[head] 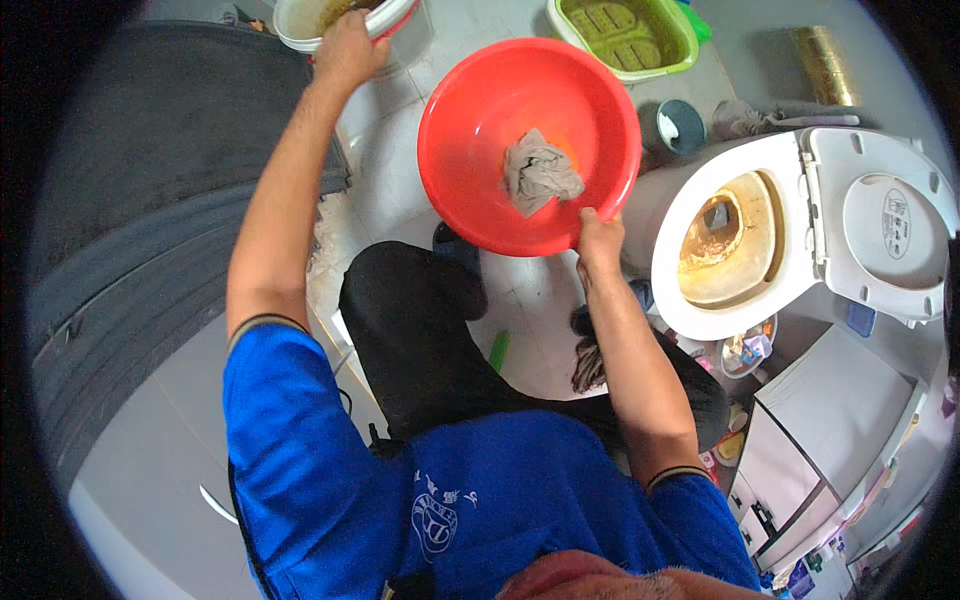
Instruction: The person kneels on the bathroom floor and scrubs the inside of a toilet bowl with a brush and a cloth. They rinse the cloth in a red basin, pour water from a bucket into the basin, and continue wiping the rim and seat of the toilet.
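My right hand and left hand show in the head view. A red plastic basin point(457, 150) is held by its near right rim in my right hand point(602, 236). Inside the basin lies a crumpled grey cloth point(541, 172). At the upper left, my left hand point(349, 49) has its fingers over the rim of a white plastic bucket point(300, 37), which holds something brownish. Right of the basin stands a white toilet point(675, 300) with its lid raised and brown stains in the bowl.
A green and white plastic tub point(637, 75) stands beyond the basin. Near the toilet are a small grey container point(681, 126), a toilet brush point(817, 120) and a waste bin point(750, 356). A white cabinet point(832, 397) stands lower right, a dark curtain-like cover point(165, 135) at left.
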`<control>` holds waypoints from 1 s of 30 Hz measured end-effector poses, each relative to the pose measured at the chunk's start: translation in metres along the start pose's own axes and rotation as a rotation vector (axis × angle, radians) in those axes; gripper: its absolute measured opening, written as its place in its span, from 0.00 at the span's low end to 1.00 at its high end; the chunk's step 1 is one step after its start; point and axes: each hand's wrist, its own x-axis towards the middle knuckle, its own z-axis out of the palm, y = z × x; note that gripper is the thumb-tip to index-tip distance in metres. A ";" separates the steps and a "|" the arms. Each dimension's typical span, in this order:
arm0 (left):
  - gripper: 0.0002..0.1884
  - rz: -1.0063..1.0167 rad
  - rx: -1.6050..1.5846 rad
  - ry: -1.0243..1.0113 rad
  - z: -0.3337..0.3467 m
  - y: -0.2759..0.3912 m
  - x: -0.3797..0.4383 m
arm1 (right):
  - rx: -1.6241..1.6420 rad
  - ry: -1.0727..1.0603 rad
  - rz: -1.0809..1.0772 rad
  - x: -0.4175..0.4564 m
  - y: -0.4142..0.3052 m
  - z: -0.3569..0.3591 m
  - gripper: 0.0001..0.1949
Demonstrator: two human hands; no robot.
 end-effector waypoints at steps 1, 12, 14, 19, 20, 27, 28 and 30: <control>0.29 0.075 0.159 0.130 0.014 -0.014 0.000 | -0.021 0.018 0.071 0.009 0.023 0.001 0.24; 0.25 -0.008 0.162 -0.129 0.106 -0.042 0.046 | 0.010 0.080 0.656 0.030 0.172 -0.079 0.21; 0.24 -0.013 0.150 -0.138 0.110 -0.027 0.041 | 0.127 0.060 0.674 0.028 0.191 -0.092 0.19; 0.14 -0.057 0.011 -0.266 0.096 0.026 -0.013 | -0.009 -0.010 0.783 0.015 0.173 -0.067 0.20; 0.13 -0.032 -0.025 -0.320 0.093 0.038 -0.022 | 0.014 -0.023 0.774 0.017 0.176 -0.069 0.20; 0.17 0.016 0.041 -0.571 0.095 0.069 -0.066 | 0.039 -0.075 0.759 0.034 0.191 -0.086 0.20; 0.18 0.002 0.039 -0.613 0.099 0.076 -0.068 | 0.017 -0.088 0.769 0.032 0.193 -0.086 0.19; 0.20 -0.025 0.038 -0.685 0.108 0.093 -0.065 | -0.021 -0.052 0.787 0.029 0.196 -0.077 0.20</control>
